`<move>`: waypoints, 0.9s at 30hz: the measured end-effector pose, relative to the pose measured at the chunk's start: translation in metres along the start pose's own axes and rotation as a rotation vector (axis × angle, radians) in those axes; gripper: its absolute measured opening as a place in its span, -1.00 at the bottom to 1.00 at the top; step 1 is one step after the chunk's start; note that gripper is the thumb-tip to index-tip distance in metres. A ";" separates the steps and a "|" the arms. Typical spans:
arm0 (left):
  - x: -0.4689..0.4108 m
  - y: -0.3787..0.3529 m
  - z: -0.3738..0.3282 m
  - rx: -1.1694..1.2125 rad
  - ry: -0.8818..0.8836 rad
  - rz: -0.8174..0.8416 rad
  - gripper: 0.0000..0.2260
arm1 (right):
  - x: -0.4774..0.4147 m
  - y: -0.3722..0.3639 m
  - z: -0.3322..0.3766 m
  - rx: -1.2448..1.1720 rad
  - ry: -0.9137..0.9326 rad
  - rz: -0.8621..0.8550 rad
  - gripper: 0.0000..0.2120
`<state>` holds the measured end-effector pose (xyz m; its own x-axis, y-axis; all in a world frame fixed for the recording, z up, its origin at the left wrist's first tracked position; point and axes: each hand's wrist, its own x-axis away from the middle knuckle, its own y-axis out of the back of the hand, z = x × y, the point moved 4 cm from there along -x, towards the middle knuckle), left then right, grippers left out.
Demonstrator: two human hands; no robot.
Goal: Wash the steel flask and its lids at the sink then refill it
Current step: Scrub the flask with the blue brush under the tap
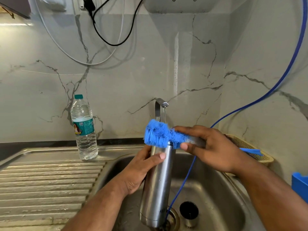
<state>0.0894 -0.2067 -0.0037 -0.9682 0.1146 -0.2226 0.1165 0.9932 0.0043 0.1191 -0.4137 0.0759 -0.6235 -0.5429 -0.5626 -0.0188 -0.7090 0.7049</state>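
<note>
Standing nearly upright at frame centre over the sink (pixel 210 194), the steel flask (pixel 158 180) is gripped by the left hand (pixel 141 169), its mouth just under the blue brush (pixel 156 132), which the right hand (pixel 211 147) grasps crosswise and which, I judge, needs turning downward.

A plastic water bottle (pixel 84 129) stands upright at the drainboard's (pixel 50 180) back edge. A mesh basket (pixel 248 143) sits at the counter's back right corner, with a blue box (pixel 300 185), perhaps a tub, nearer the front. A thin blue tube (pixel 283 77) hangs along the wall.
</note>
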 end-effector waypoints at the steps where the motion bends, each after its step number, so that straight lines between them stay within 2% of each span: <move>1: 0.000 0.002 0.000 0.002 0.002 -0.018 -0.44 | 0.000 0.004 -0.003 0.015 -0.012 -0.001 -0.59; 3: 0.000 0.009 -0.001 0.022 0.001 -0.059 -0.49 | 0.003 0.017 -0.013 0.009 -0.066 -0.008 -0.60; 5: 0.001 0.015 -0.002 0.039 0.002 -0.084 -0.45 | 0.005 0.024 -0.021 0.095 -0.087 -0.017 -0.61; 8: 0.002 0.012 -0.007 0.053 -0.023 -0.036 -0.41 | 0.004 0.016 -0.022 0.152 -0.102 -0.007 -0.60; 16: 0.007 0.009 -0.018 0.016 -0.058 -0.019 -0.37 | 0.005 0.018 -0.018 -0.091 -0.058 -0.035 -0.56; 23: 0.005 0.001 -0.018 -0.039 -0.040 -0.079 -0.46 | 0.000 0.005 -0.011 0.038 0.044 -0.102 -0.56; 27: 0.005 0.007 -0.018 0.080 -0.009 -0.058 -0.37 | 0.001 0.016 -0.030 0.072 -0.015 -0.136 -0.56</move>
<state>0.0814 -0.1986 0.0123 -0.9719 0.0561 -0.2285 0.0776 0.9932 -0.0863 0.1415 -0.4395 0.0738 -0.6228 -0.4370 -0.6490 -0.1594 -0.7413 0.6520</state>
